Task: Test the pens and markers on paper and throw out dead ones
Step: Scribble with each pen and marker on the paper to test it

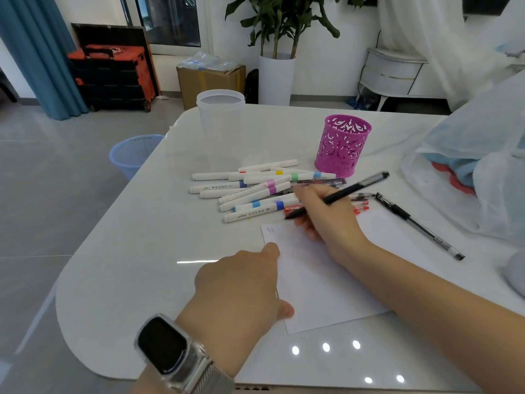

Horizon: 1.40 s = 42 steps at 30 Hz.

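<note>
Head view: right hand (326, 214) grips a black pen (338, 194) over paper (326, 280); left hand (241, 282), fingers hidden, beside markers (255, 189).

I'm at a glossy white table (136, 251) with rounded corners, ceiling lights reflecting as bright dots near my edge. The floor (42, 172) is pale grey tile, pretty shiny. Teal curtain (37, 52) hangs on the left, with a black and orange folding crate (113, 75) beside it against the white wall. There's a window (170, 21) behind, a cardboard box (210, 81) under it, a tall white planter (275, 78) with a leafy plant, and a white side cabinet (392, 72) further right.
</note>
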{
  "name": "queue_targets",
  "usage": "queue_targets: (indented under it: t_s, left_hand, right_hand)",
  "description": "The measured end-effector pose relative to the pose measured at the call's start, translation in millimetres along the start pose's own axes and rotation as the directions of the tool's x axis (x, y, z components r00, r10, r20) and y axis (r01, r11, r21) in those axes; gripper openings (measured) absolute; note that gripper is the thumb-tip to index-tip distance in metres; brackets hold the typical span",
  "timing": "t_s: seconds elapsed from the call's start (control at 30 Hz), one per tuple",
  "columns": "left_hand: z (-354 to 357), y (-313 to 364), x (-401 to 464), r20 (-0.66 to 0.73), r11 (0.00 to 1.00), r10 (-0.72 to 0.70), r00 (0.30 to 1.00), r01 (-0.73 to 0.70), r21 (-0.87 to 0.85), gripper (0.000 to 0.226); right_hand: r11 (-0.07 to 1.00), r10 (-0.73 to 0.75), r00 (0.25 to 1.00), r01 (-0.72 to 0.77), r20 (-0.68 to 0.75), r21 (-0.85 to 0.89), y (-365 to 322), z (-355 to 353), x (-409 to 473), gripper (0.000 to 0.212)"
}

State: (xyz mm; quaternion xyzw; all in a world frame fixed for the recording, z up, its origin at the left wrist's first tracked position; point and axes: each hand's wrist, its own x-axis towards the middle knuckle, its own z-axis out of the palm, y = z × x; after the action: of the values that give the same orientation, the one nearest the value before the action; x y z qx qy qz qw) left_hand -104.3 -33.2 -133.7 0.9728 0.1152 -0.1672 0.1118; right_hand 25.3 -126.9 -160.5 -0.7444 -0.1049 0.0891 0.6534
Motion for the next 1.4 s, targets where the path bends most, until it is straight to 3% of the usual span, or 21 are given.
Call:
queue_targets:
  t_s: [0.1, 0.17, 0.2, 0.33, 0.37, 0.43, 0.73, 1.0, 1.27, 1.33, 1.4]
  left_hand:
    - [-0.9, -3.5, -3.3, -0.002, 1.000, 0.015, 1.000, -0.015, -0.020, 0.071]
    - [-0.9, -4.8, -4.5, -0.014, 0.999, 0.028, 1.000, -0.028, -0.032, 0.072]
    - [-1.4, -5.0, -4.6, -0.019, 0.999, 0.031, 0.999, -0.032, -0.037, 0.071]
    - [-2.3, -4.3, -4.6, -0.043, 0.999, 0.048, 0.998, -0.049, -0.023, 0.068]
    - [-1.6, -3.5, -4.4, -0.065, 0.998, 0.052, 0.997, -0.053, -0.016, 0.064]
    - [0.2, -0.3, -4.7, -0.110, 0.998, 0.056, 0.992, -0.057, -0.006, 0.058]
    - [3.9, 4.6, -9.3, -0.139, 1.000, 0.009, 0.990, -0.008, 0.009, 0.069]
    - [3.3, -1.0, -12.3, -0.087, 0.999, 0.033, 0.996, -0.031, 0.026, 0.073]
    - [2.6, 0.9, -12.7, -0.094, 0.999, 0.037, 0.995, -0.034, 0.039, 0.076]
    - [2.9, 0.9, -12.5, -0.095, 0.998, 0.043, 0.995, -0.039, 0.044, 0.075]
    - [2.9, 1.4, -12.8, -0.098, 0.998, 0.048, 0.994, -0.043, 0.044, 0.075]
  right_hand:
    - [0.985, 0.092, 0.996, -0.090, -0.003, 0.148, -16.5, -21.5, 1.5, 0.035]
    - [0.996, 0.033, 0.998, -0.037, 0.048, 0.086, -26.2, -38.7, -1.4, 0.016]
    - [1.000, 0.018, 0.997, -0.019, 0.069, 0.020, -29.1, -47.1, -2.9, 0.021]
    - [0.994, 0.011, 0.996, -0.002, 0.086, -0.106, -38.5, -73.4, -12.9, 0.096]
    - [0.994, 0.009, 0.997, 0.000, 0.080, -0.110, -39.8, -78.3, -16.2, 0.109]
    - [0.996, -0.006, 0.998, 0.012, 0.064, -0.089, -40.9, -87.0, -23.9, 0.114]
    - [0.994, -0.030, 0.999, 0.032, 0.019, -0.108, -34.5, -104.4, -47.3, 0.099]
    - [1.000, 0.005, 1.000, -0.005, 0.028, 0.015, -24.5, -101.1, -44.5, 0.005]
    - [0.996, -0.087, 0.991, 0.090, -0.104, 0.020, -19.3, -108.6, -35.3, 0.010]
    - [0.979, -0.174, 0.971, 0.152, -0.163, -0.135, -20.6, -115.2, -30.7, 0.005]
    - [0.901, -0.270, 0.947, 0.185, -0.173, -0.393, -19.5, -124.0, -25.6, 0.019]
